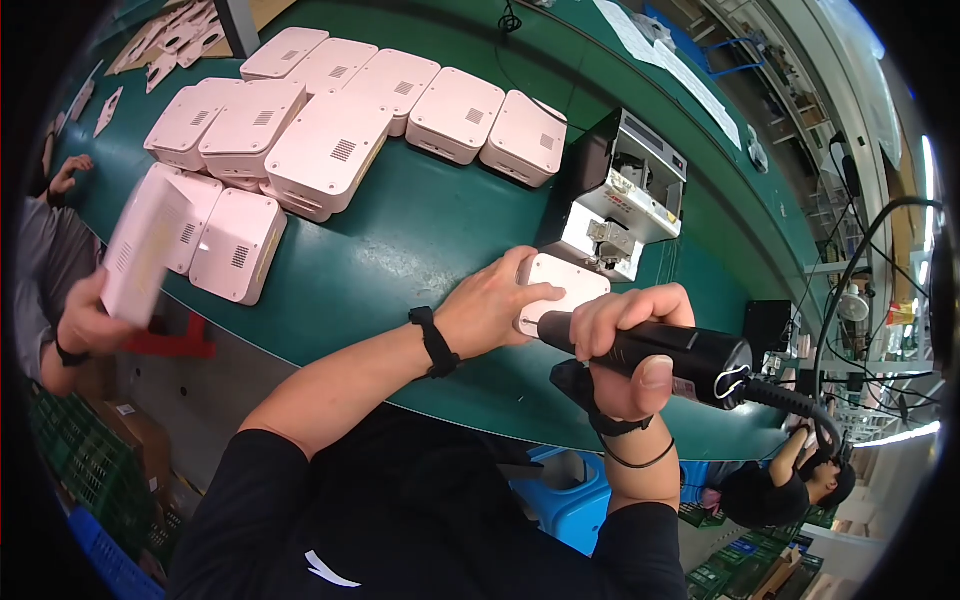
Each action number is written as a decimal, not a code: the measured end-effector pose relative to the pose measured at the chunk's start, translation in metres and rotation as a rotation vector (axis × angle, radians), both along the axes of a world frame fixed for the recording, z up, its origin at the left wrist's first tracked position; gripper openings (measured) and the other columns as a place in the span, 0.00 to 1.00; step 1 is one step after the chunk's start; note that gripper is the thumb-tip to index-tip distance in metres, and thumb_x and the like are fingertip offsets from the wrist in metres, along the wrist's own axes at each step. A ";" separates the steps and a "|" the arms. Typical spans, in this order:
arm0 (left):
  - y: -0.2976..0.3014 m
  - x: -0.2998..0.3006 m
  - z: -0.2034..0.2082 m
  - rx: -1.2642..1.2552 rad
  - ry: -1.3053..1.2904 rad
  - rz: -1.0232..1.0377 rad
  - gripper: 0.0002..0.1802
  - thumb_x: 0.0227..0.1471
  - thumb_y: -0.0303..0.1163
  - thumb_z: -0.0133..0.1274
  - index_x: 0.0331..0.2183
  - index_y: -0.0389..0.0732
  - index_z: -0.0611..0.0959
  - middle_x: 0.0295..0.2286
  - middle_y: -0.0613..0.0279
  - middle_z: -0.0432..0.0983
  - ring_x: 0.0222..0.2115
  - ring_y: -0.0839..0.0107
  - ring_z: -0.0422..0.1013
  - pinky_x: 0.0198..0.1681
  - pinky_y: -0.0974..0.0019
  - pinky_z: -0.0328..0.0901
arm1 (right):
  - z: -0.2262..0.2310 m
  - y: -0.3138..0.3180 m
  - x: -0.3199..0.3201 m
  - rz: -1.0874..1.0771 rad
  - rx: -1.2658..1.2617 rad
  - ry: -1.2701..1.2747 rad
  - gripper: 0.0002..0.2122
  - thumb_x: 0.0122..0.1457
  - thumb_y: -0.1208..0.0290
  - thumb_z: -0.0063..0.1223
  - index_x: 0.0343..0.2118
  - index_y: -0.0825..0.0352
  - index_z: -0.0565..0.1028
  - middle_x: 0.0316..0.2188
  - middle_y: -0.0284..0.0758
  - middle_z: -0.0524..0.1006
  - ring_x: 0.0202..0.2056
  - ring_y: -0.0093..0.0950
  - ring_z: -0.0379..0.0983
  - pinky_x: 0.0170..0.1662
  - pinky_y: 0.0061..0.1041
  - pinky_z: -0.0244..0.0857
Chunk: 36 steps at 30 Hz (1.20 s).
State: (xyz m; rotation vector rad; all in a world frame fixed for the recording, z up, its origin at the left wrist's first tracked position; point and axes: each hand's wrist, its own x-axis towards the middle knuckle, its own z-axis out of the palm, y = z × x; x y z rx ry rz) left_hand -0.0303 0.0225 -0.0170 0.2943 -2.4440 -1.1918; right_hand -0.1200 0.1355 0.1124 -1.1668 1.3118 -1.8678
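Note:
A white plastic box with rounded corners lies on the green bench in front of me. My left hand grips it from its left side, with fingers over the top face. In my right hand is a black corded electric screwdriver, held almost level. Its tip meets the box at the near left corner, close to my left fingers; whether a screw sits there is too small to tell. Just behind the box stands a black and silver screw feeder.
Several similar white boxes stand grouped and stacked on the green bench to the left. A co-worker's hand holds another white housing at the left edge. A blue stool is below the bench; another person sits at far right.

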 end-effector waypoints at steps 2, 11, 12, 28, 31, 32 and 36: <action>0.001 0.000 0.001 0.015 -0.001 0.000 0.34 0.35 0.37 0.69 0.48 0.61 0.79 0.56 0.47 0.58 0.53 0.48 0.64 0.51 0.53 0.68 | -0.003 0.000 -0.001 -0.010 -0.003 0.018 0.25 0.53 0.47 0.59 0.34 0.66 0.63 0.19 0.34 0.69 0.18 0.26 0.66 0.26 0.28 0.63; -0.005 -0.004 0.021 0.396 -0.104 -0.228 0.36 0.42 0.46 0.67 0.53 0.49 0.74 0.41 0.45 0.74 0.41 0.54 0.74 0.47 0.58 0.70 | 0.079 0.058 -0.055 -0.157 -0.451 -0.201 0.27 0.57 0.40 0.47 0.36 0.66 0.66 0.19 0.32 0.70 0.17 0.25 0.65 0.22 0.27 0.62; -0.003 0.000 0.028 0.631 -0.260 -0.233 0.36 0.46 0.50 0.63 0.54 0.47 0.73 0.41 0.46 0.75 0.40 0.55 0.74 0.46 0.58 0.70 | 0.081 0.074 -0.059 -0.212 -0.469 -0.174 0.26 0.57 0.40 0.47 0.36 0.66 0.66 0.18 0.31 0.69 0.16 0.24 0.65 0.22 0.26 0.61; 0.091 -0.089 0.009 0.322 0.071 -0.278 0.35 0.56 0.50 0.54 0.59 0.42 0.66 0.50 0.46 0.72 0.50 0.57 0.71 0.53 0.59 0.66 | 0.063 0.184 -0.040 -0.575 -0.483 -0.023 0.23 0.60 0.45 0.46 0.36 0.67 0.66 0.18 0.30 0.66 0.14 0.21 0.60 0.21 0.22 0.56; 0.067 -0.022 0.020 -0.020 -0.109 -0.328 0.29 0.50 0.40 0.61 0.53 0.43 0.74 0.44 0.52 0.75 0.45 0.57 0.72 0.49 0.59 0.67 | 0.051 0.188 -0.039 -0.600 -0.434 0.013 0.23 0.61 0.46 0.45 0.37 0.67 0.66 0.18 0.30 0.66 0.15 0.22 0.60 0.22 0.23 0.57; 0.060 -0.006 0.016 -0.099 -0.110 -0.289 0.26 0.48 0.39 0.62 0.49 0.42 0.77 0.42 0.55 0.75 0.43 0.57 0.72 0.46 0.59 0.68 | 0.050 0.185 -0.043 -0.590 -0.428 0.008 0.23 0.61 0.46 0.45 0.37 0.67 0.66 0.18 0.30 0.66 0.15 0.22 0.60 0.22 0.24 0.57; 0.055 0.035 0.009 -0.158 -0.137 -0.234 0.21 0.45 0.36 0.63 0.43 0.42 0.81 0.37 0.59 0.75 0.40 0.59 0.72 0.43 0.61 0.68 | 0.033 0.164 -0.051 -0.557 -0.351 -0.058 0.23 0.61 0.45 0.44 0.37 0.66 0.66 0.19 0.31 0.67 0.16 0.23 0.61 0.23 0.26 0.58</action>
